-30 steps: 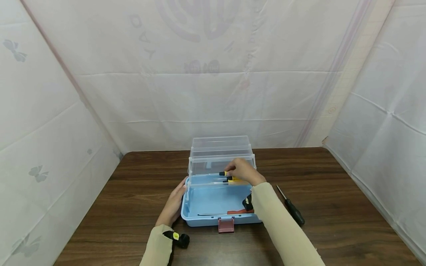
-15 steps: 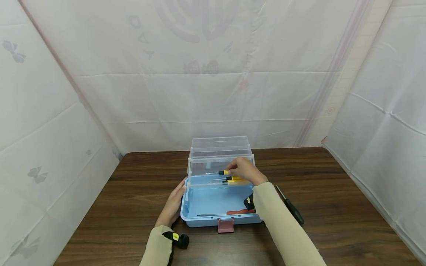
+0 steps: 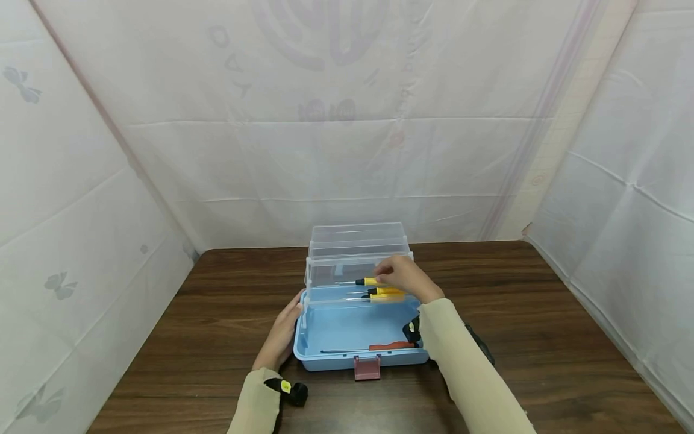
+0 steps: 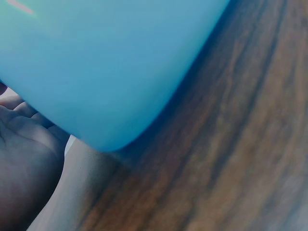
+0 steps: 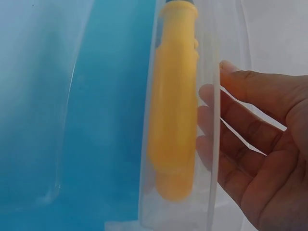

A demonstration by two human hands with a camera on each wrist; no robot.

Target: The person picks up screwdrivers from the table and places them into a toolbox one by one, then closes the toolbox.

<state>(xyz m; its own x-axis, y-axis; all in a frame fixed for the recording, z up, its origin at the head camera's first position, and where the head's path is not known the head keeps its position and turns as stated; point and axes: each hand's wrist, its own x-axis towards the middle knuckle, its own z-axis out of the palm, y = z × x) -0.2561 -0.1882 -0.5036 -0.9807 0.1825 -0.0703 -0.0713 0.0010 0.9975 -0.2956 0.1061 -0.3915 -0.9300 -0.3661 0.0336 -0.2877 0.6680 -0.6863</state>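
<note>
A light blue toolbox (image 3: 352,325) sits on the table with its clear lid (image 3: 360,232) raised. Three yellow-handled screwdrivers lie side by side at the back, in a clear tray (image 5: 214,192); the rearmost screwdriver (image 3: 370,281) is nearest my right hand (image 3: 403,276). In the right wrist view, yellow handles (image 5: 173,106) show through the tray wall, and the loosely bent fingers (image 5: 240,125) lie beyond that wall with nothing seen between them. My left hand (image 3: 283,331) rests against the toolbox's left side, fingers mostly straight; in its wrist view the box hides the fingertips.
A red-handled screwdriver (image 3: 391,346) lies along the front inside the toolbox. A dark-handled tool (image 3: 481,345) lies on the table to the right, partly behind the right sleeve (image 3: 468,367). The pink latch (image 3: 367,367) hangs down in front. White sheeting surrounds the table (image 3: 217,313).
My right hand has slid slightly right off the rearmost screwdriver, so more of its yellow handle shows. That screwdriver stays about where it was. The left hand has not moved.
</note>
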